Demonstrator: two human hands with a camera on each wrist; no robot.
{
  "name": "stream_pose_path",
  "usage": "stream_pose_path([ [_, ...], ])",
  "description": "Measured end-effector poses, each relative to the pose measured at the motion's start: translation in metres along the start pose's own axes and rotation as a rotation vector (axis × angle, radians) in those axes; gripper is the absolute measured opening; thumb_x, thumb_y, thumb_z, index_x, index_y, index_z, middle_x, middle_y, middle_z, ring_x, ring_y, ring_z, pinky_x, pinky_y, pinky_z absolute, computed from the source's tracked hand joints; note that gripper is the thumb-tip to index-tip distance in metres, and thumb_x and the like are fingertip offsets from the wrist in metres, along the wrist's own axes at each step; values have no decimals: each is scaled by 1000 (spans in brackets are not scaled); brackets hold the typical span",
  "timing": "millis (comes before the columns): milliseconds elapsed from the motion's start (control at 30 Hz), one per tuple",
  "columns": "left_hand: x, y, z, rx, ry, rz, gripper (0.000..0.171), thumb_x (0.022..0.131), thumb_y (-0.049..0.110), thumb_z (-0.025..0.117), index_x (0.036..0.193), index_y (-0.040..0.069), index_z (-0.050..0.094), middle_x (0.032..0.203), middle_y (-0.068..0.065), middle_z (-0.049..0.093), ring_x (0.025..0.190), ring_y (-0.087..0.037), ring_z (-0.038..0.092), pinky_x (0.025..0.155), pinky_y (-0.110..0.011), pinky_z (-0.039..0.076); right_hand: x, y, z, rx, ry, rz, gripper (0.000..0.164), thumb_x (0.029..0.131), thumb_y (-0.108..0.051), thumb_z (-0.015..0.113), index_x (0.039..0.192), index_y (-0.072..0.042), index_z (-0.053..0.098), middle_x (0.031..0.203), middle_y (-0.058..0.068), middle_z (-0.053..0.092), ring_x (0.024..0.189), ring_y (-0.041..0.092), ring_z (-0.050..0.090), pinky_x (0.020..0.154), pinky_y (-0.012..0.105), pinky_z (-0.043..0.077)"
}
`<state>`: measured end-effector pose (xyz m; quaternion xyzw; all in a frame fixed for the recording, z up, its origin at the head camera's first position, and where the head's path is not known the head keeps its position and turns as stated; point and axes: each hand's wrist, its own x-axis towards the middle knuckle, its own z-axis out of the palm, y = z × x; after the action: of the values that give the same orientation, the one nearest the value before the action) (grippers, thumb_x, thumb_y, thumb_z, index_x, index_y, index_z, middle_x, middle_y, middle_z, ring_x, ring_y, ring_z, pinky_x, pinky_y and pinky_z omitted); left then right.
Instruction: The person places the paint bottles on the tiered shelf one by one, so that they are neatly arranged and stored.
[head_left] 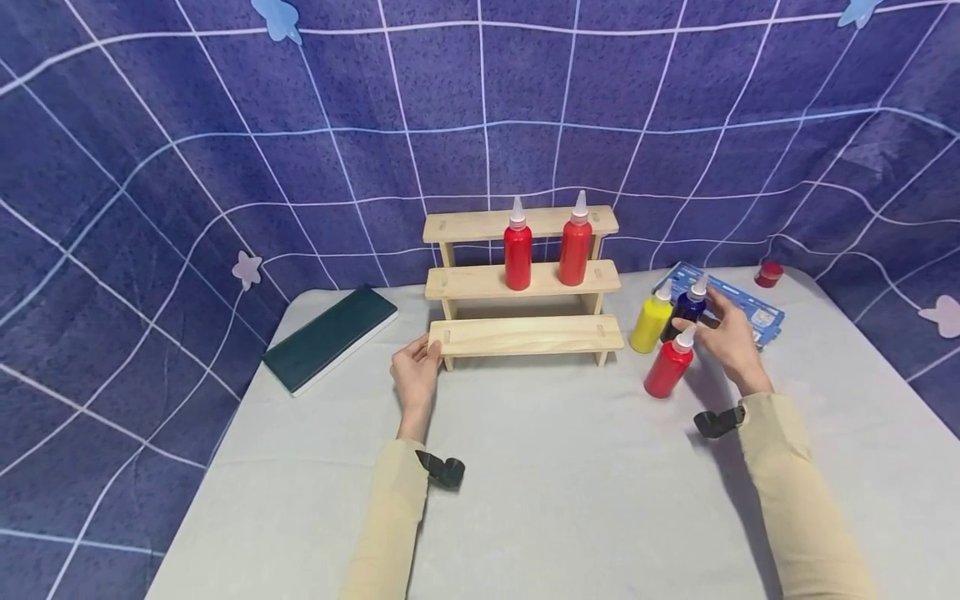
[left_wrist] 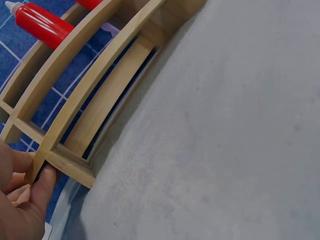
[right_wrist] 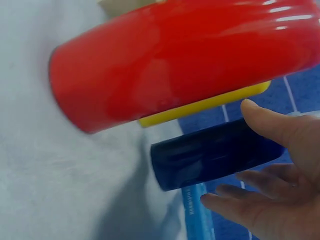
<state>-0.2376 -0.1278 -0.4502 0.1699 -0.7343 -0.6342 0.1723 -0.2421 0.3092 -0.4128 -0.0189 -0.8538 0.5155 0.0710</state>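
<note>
From the head camera, my left hand [head_left: 415,377] pinches the left end of the lowest step of a wooden stand [head_left: 525,335], its middle step bearing two red bottles [head_left: 517,257]. To the stand's right, my right hand [head_left: 726,335] is at a dark blue bottle [head_left: 687,307], beside a yellow bottle [head_left: 651,325] and behind a third red bottle [head_left: 668,369]. From the left wrist, my thumb and fingers are narrowed on the step's end. From the right wrist, my thumb overlaps the blue bottle, other fingers spread below; whether they grip, I cannot tell.
</note>
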Motion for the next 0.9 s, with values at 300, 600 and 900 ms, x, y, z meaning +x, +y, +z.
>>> stream_pose_path([
  [300, -1, 1, 1, -19, -5, 7, 31, 92, 8, 66, 120, -5, 66, 108, -26, 69, 99, -31, 69, 75, -20, 60, 5, 9, 6, -66, 3, 4, 70, 92, -28, 70, 145, 5, 38, 135, 31, 52, 118, 34, 54, 100, 33, 50],
  [600, 0, 2, 2, -11, -7, 26, 30, 92, 7, 66, 120, -6, 66, 107, -26, 69, 97, -32, 70, 74, -19, 60, 5, 18, 6, -80, 87, -84, 44, 89, -22, 73, 119, 6, 59, 100, 17, 69, 78, -1, 58, 69, 6, 45],
  [900, 1, 0, 0, -9, -6, 28, 31, 92, 6, 66, 120, -7, 65, 107, -26, 69, 97, -31, 70, 74, -19, 60, 2, 3, -5, 28, 120, -52, 36, 86, -15, 76, 110, 6, 61, 77, -29, 59, 73, -9, 56, 62, 5, 49],
])
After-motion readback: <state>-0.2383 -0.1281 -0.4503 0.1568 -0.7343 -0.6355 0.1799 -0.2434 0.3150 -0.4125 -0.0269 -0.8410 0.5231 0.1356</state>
